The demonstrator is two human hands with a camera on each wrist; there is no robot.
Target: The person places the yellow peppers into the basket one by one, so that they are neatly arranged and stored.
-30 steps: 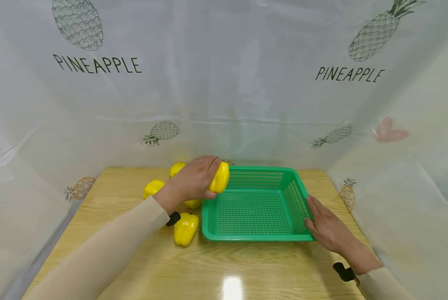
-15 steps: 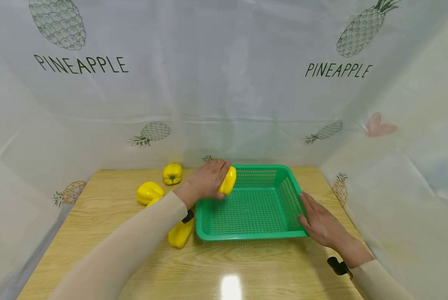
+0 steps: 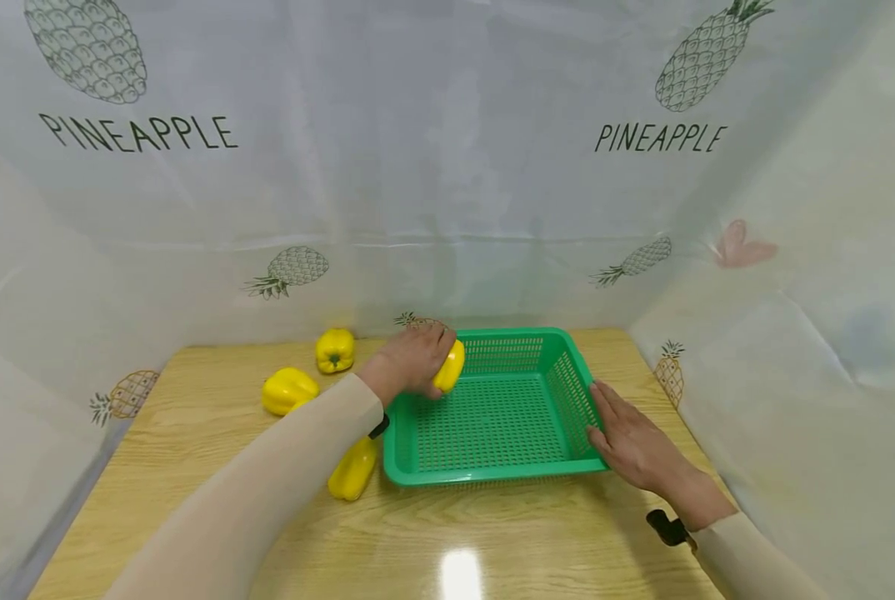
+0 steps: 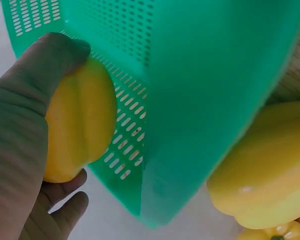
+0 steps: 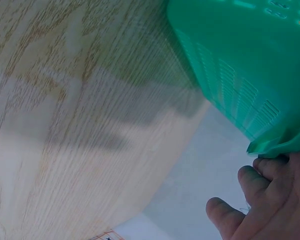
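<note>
A yellow bell pepper (image 3: 450, 367) is gripped in my left hand (image 3: 413, 358), over the back left part of the green plastic basket (image 3: 485, 477). In the left wrist view, the thumb lies across the top of the pepper (image 4: 82, 120) and fingertips show below it, beside the slotted basket wall. On the basket's right rim rests my right hand (image 3: 635, 437), its fingers mostly straight. The right wrist view shows several fingertips (image 5: 224, 212) spread outside the green wall (image 5: 245, 70). The basket's visible floor holds nothing.
Left of the basket on the wooden table (image 3: 507, 542) lie more yellow bell peppers: one at the back (image 3: 335, 350), one farther left (image 3: 288, 390), and one near the front (image 3: 353, 471). My left sleeve (image 3: 267, 475) hides part of that area. A pineapple-print sheet (image 3: 447, 167) surrounds the table.
My left hand has carried its pepper slightly right and farther over the basket, its forearm now covering some table peppers. My right hand keeps its place on the rim. The view has shifted slightly.
</note>
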